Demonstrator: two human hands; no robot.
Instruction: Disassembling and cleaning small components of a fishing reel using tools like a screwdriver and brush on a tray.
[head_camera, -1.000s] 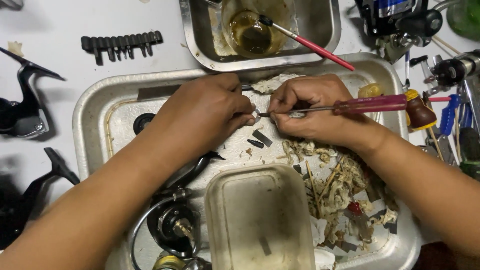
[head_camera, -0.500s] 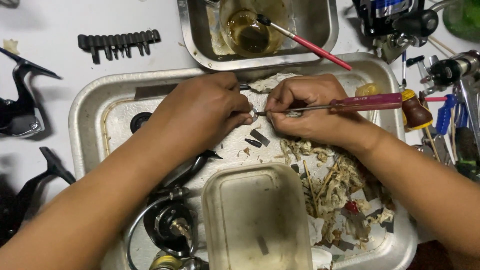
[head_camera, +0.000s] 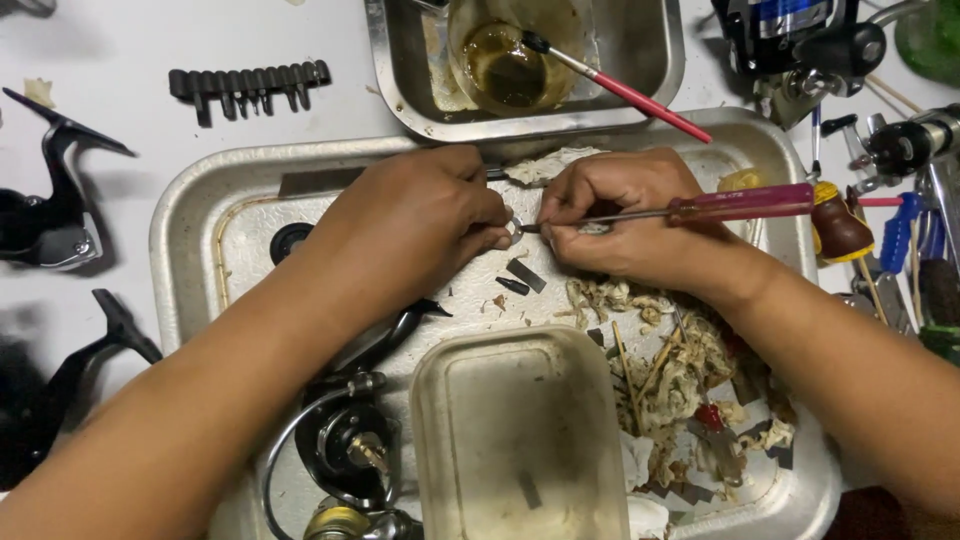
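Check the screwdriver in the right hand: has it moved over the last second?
No, barely. The screwdriver in the right hand lies across the same spot of the large metal tray, its tip at the left hand.

**Bare arms, bare hands**

Both forearms are uncovered to the frame's edge, no sleeves showing. The left hand (head_camera: 420, 225) and right hand (head_camera: 625, 215) wear no gloves, rings or watch. Short, plain fingernails show.

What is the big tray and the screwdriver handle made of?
The big tray looks like metal: dull silver with soft shine. The screwdriver handle, held in the right hand, looks like see-through reddish plastic, probably.
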